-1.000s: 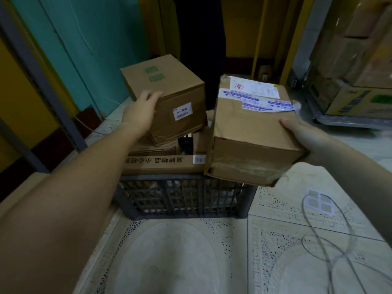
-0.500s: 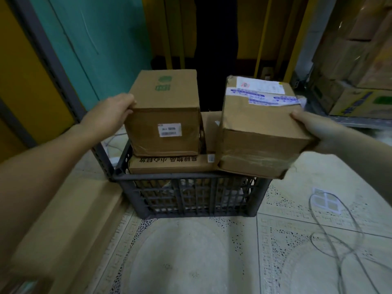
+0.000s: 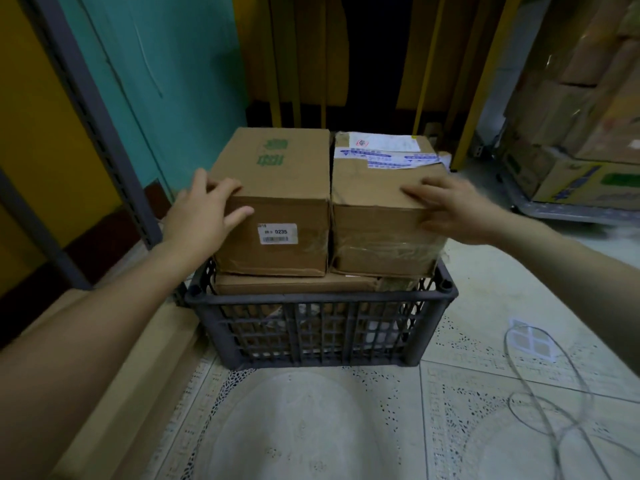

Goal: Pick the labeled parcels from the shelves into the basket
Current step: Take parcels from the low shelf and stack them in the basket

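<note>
- Pale patterned tile floor (image 3: 311, 427); teal wall (image 3: 180, 64) far left, grey shelf upright (image 3: 86, 109) left, stacked cartons (image 3: 571, 116) far right.
- One dark basket (image 3: 322, 327) on the floor, centre.
- Two parcels on top, touching: 0235 parcel (image 3: 277, 188) left, taped parcel (image 3: 381, 202) right.
- One flat box (image 3: 294, 284) beneath, mostly hidden; lower contents unclear through the grid.
- Left hand (image 3: 201, 216): loose fingers rest over the 0235 parcel's near-left corner.
- Right hand (image 3: 453, 209): blurred, fingers spread flat on the taped parcel.
- One cable (image 3: 540, 393), near right.

Brown parcels (image 3: 277, 181) (one green-printed), dark grey lattice basket (image 3: 322, 299), cream patterned floor tiles (image 3: 311, 427), teal wall (image 3: 180, 64).
</note>
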The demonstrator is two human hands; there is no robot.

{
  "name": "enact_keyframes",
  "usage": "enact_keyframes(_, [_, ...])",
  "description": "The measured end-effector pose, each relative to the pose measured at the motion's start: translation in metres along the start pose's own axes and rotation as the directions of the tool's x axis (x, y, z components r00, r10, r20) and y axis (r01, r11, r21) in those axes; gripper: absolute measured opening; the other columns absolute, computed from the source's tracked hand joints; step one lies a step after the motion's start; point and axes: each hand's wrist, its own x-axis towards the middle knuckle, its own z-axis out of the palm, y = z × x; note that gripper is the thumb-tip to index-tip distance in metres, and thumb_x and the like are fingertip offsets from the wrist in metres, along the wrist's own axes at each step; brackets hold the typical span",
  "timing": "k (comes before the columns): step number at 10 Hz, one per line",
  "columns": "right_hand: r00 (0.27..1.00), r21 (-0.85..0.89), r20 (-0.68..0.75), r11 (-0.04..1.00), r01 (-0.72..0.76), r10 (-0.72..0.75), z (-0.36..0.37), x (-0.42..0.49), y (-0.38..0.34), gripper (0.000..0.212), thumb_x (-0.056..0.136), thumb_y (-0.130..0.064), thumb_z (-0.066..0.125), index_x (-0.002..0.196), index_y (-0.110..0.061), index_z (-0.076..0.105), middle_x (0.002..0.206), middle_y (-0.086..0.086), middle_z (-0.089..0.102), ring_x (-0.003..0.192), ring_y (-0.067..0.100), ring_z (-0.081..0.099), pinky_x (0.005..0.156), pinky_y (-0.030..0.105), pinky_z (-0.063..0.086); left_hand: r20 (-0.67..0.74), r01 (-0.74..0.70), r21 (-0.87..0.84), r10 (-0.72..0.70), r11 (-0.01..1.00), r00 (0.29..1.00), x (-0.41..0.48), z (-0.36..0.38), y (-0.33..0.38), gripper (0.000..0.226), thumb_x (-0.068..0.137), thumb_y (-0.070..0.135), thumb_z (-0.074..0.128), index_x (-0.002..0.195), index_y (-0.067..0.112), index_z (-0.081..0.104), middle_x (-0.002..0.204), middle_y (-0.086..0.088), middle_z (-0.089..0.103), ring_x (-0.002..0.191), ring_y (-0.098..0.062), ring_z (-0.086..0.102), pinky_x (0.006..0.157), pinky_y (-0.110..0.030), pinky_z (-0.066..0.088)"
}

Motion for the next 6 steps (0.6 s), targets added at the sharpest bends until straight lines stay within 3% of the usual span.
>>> enact_keyframes(1, [0.995, 0.020, 0.038, 0.996, -0.088, 0.087, -0.004, 0.007, -0.001, 0.064, 0.090, -0.012, 0.052, 0.144, -0.033, 0.025, 0.155, 0.002, 0.019, 0.141, 0.031, 0.012, 0.115, 0.043, 0.013, -0.002, 0.022, 0.008, -0.022, 1.000, 1.000, 0.000, 0.002, 0.011, 0.048, 0.089, 0.046, 0.051, 0.127, 0.017, 0.047, 0.120, -0.017, 0.040, 0.107, -0.041, 0.046, 0.088, -0.046, 0.043])
enact_keyframes(4, [0.992, -0.051, 0.001, 0.990, -0.128, 0.128, 0.014, 0.012, -0.007, 0.067, 0.092, -0.024, 0.049, 0.147, -0.033, 0.011, 0.157, 0.005, 0.008, 0.143, 0.032, -0.001, 0.116, 0.051, 0.006, 0.020, 0.067, 0.008, -0.067, 0.998, 0.998, 0.008, 0.006, 0.011, 0.047, 0.091, 0.047, 0.047, 0.128, 0.018, 0.044, 0.125, -0.017, 0.038, 0.112, -0.042, 0.045, 0.090, -0.049, 0.043])
enact_keyframes(5, [0.985, -0.161, -0.002, 0.972, -0.171, 0.173, 0.019, 0.006, -0.005, 0.067, 0.095, -0.032, 0.043, 0.147, -0.033, 0.002, 0.157, 0.005, 0.004, 0.144, 0.030, 0.000, 0.114, 0.056, 0.001, 0.026, 0.038, 0.126, -0.042, 0.991, 0.999, 0.004, 0.010, 0.013, 0.050, 0.091, 0.048, 0.045, 0.131, 0.018, 0.041, 0.127, -0.019, 0.039, 0.119, -0.042, 0.040, 0.101, -0.052, 0.034])
enact_keyframes(6, [0.980, -0.307, 0.071, 0.939, -0.155, 0.185, 0.002, 0.005, -0.017, 0.077, 0.094, -0.038, 0.044, 0.147, -0.026, -0.010, 0.158, 0.009, -0.004, 0.146, 0.028, -0.004, 0.114, 0.054, -0.002, 0.210, -0.024, 0.315, -0.045, 0.949, 0.977, 0.007, -0.004, 0.015, 0.068, 0.090, 0.051, 0.044, 0.144, 0.018, 0.019, 0.146, -0.017, 0.028, 0.140, -0.037, 0.015, 0.112, -0.053, 0.016])
